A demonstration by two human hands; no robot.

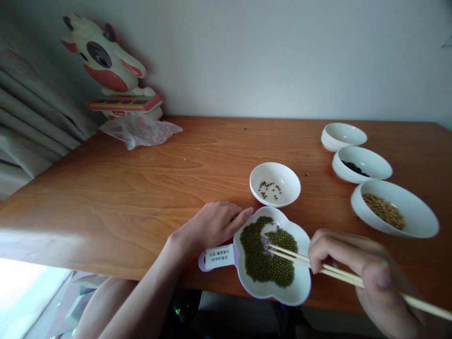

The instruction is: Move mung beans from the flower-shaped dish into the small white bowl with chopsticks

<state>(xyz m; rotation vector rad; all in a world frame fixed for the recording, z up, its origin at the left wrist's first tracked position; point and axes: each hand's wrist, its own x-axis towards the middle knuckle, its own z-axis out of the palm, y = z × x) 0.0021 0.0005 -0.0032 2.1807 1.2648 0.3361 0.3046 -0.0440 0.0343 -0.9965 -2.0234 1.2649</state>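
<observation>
My right hand (356, 268) grips a pair of wooden chopsticks (339, 274). Their tips reach down among the green mung beans (252, 249) in a flower-shaped white dish (301, 278) with a purple rim. Whether a bean sits between the tips is too small to tell. My left hand (219, 221) lies on the table at the dish's left rim, fingers loosely extended, thumb by the edge. A labelled handle (219, 256) sticks out of the dish to the left, beside my left wrist. Just behind the dish, a small white bowl (294, 188) has a scattering of mung beans inside.
At the right stand a bowl of tan grains (420, 214), a bowl with dark pieces (379, 165) and another white bowl (348, 134). A cow toy piano (116, 101) and crumpled plastic (144, 134) occupy the back left. The wooden table (123, 207) meets a wall.
</observation>
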